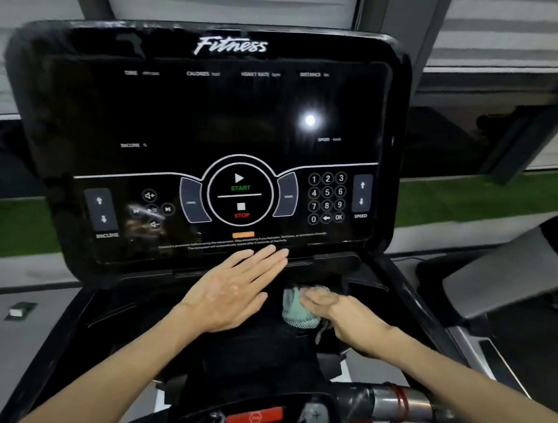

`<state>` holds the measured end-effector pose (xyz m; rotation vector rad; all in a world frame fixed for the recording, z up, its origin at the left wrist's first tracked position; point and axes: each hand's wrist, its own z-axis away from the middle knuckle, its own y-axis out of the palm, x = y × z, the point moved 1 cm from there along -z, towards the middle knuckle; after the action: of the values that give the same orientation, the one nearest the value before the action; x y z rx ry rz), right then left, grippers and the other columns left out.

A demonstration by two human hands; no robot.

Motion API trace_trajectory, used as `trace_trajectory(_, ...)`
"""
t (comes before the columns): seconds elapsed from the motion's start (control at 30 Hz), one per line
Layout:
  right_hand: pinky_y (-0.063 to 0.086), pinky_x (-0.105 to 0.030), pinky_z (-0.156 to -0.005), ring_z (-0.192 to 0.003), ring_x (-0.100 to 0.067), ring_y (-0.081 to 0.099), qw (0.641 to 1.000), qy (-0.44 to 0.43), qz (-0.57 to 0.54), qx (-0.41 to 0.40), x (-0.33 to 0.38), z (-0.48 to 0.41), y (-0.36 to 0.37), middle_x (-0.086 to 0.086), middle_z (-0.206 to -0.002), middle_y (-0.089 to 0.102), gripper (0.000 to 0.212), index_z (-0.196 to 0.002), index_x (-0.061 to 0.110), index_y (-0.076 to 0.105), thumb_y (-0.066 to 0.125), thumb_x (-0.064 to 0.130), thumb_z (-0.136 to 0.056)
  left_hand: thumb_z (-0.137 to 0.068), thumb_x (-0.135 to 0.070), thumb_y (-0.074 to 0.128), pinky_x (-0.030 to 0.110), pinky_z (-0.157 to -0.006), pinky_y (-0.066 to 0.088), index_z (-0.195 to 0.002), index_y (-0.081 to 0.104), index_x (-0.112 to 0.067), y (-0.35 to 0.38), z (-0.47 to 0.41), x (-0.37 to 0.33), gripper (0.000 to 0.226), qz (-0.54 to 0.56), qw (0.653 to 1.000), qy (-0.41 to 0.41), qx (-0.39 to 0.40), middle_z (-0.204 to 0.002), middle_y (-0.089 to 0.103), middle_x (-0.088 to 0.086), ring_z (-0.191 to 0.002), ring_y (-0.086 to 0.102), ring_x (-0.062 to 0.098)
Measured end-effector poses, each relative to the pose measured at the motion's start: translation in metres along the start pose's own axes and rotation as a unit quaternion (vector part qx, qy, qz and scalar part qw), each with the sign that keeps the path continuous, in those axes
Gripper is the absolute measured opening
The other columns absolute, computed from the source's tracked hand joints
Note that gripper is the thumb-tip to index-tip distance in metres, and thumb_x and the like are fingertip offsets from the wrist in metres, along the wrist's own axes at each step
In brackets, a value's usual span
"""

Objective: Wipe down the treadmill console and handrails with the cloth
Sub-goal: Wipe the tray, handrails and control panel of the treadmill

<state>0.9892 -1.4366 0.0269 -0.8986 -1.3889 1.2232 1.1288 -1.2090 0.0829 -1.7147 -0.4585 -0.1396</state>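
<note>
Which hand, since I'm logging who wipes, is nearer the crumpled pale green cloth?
Right. The right hand rests on the crumpled pale green cloth; the left hand lies flat to its left, apart from it, fingertips by the black console.

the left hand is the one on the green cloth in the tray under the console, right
No, that is the right hand: it lies on the green cloth in the tray under the console. The left hand is flat and bare beside it, fingertips at the console's lower edge. The head view shows this.
</note>
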Motion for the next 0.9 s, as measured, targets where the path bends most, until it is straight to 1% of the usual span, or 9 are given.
trace_trajectory(0.13, 0.020, -0.034, -0.115, -0.138, -0.023, 0.038, 0.999, 0.042, -0.009, -0.020, -0.039, 0.025, 0.009, -0.004, -0.151, 0.034, 0.085, -0.143, 0.012, 0.041, 0.046, -0.019, -0.064, -0.100, -0.036, 0.034, 0.039, -0.120, 0.013, -0.155, 0.022, -0.009, 0.004, 0.001, 0.002, 0.062, -0.011, 1.000, 0.007, 0.000, -0.164, 0.015, 0.005, -0.151, 0.014, 0.020)
trace_trajectory(0.2, 0.022, -0.029, -0.116, -0.142, -0.020, 0.030, 0.998, 0.056, 0.004, -0.009, -0.039, 0.034, 0.004, -0.003, -0.154, 0.026, 0.074, -0.146, 0.011, 0.036, 0.042, -0.012, -0.076, -0.100, -0.037, 0.036, 0.038, -0.120, 0.014, -0.154, 0.024, -0.008, 0.004, 0.001, 0.002, 0.063, -0.010, 1.000, 0.005, -0.002, -0.163, 0.016, 0.005, -0.150, 0.015, 0.021)
trace_trajectory(0.27, 0.028, -0.029, -0.115, -0.145, -0.018, 0.023, 0.999, 0.047, 0.020, -0.010, -0.032, 0.037, 0.002, -0.004, -0.157, 0.024, 0.053, -0.148, 0.008, 0.031, 0.034, 0.013, -0.095, -0.099, -0.038, 0.038, 0.038, -0.120, 0.015, -0.154, 0.024, -0.008, 0.004, 0.001, 0.001, 0.064, -0.008, 1.000, 0.005, -0.005, -0.163, 0.017, 0.006, -0.150, 0.017, 0.021)
trace_trajectory(0.37, 0.023, -0.027, -0.117, -0.146, -0.017, 0.018, 0.999, 0.025, -0.024, 0.013, -0.009, 0.024, -0.003, -0.004, -0.157, 0.023, 0.068, -0.148, 0.010, 0.030, 0.013, 0.051, -0.097, -0.098, -0.037, 0.039, 0.037, -0.120, 0.017, -0.154, 0.023, -0.007, 0.003, 0.001, 0.001, 0.065, -0.005, 1.000, 0.009, -0.003, -0.163, 0.017, 0.006, -0.150, 0.016, 0.020)
trace_trajectory(0.47, 0.023, -0.032, -0.118, -0.144, -0.018, 0.026, 0.998, 0.004, -0.067, -0.007, 0.004, -0.004, 0.003, -0.005, -0.155, 0.028, 0.049, -0.146, 0.012, 0.035, 0.034, 0.035, -0.103, -0.098, -0.036, 0.040, 0.037, -0.120, 0.017, -0.154, 0.023, -0.007, 0.003, 0.000, 0.001, 0.065, -0.003, 1.000, 0.006, 0.002, -0.163, 0.016, 0.007, -0.151, 0.014, 0.020)
trace_trajectory(0.57, 0.032, -0.039, -0.114, -0.138, -0.021, 0.037, 0.996, 0.009, -0.083, -0.033, 0.007, -0.018, 0.010, -0.007, -0.150, 0.037, 0.051, -0.143, 0.015, 0.042, 0.031, 0.039, -0.100, -0.098, -0.036, 0.040, 0.037, -0.121, 0.017, -0.154, 0.022, -0.007, 0.003, 0.000, 0.000, 0.065, -0.001, 1.000, 0.000, 0.003, -0.163, 0.016, 0.007, -0.151, 0.014, 0.020)
trace_trajectory(0.63, 0.035, -0.035, -0.112, -0.136, -0.020, 0.040, 0.995, 0.013, -0.090, -0.048, 0.003, -0.012, 0.013, -0.006, -0.149, 0.040, 0.047, -0.141, 0.015, 0.045, 0.033, 0.034, -0.100, -0.098, -0.036, 0.041, 0.037, -0.120, 0.018, -0.154, 0.022, -0.008, 0.003, 0.000, 0.000, 0.066, 0.000, 1.000, 0.000, 0.001, -0.163, 0.016, 0.006, -0.151, 0.014, 0.020)
trace_trajectory(0.77, 0.021, -0.020, -0.116, -0.140, -0.014, 0.032, 0.993, 0.051, -0.091, -0.050, -0.018, 0.018, 0.006, -0.001, -0.152, 0.032, 0.042, -0.142, 0.014, 0.043, 0.044, 0.011, -0.100, -0.097, -0.035, 0.042, 0.038, -0.119, 0.021, -0.154, 0.024, -0.007, 0.002, 0.001, -0.001, 0.065, 0.006, 1.000, -0.003, -0.006, -0.163, 0.019, 0.007, -0.150, 0.017, 0.021)
trace_trajectory(0.9, 0.043, -0.040, -0.104, -0.132, -0.024, 0.046, 0.995, 0.095, -0.013, -0.014, -0.028, 0.025, 0.005, -0.005, -0.153, 0.035, 0.048, -0.143, 0.011, 0.041, 0.042, 0.006, -0.096, -0.097, -0.036, 0.042, 0.039, -0.119, 0.021, -0.153, 0.026, -0.007, 0.001, 0.000, -0.001, 0.065, -0.001, 1.000, -0.007, -0.003, -0.162, 0.019, 0.007, -0.150, 0.017, 0.021)
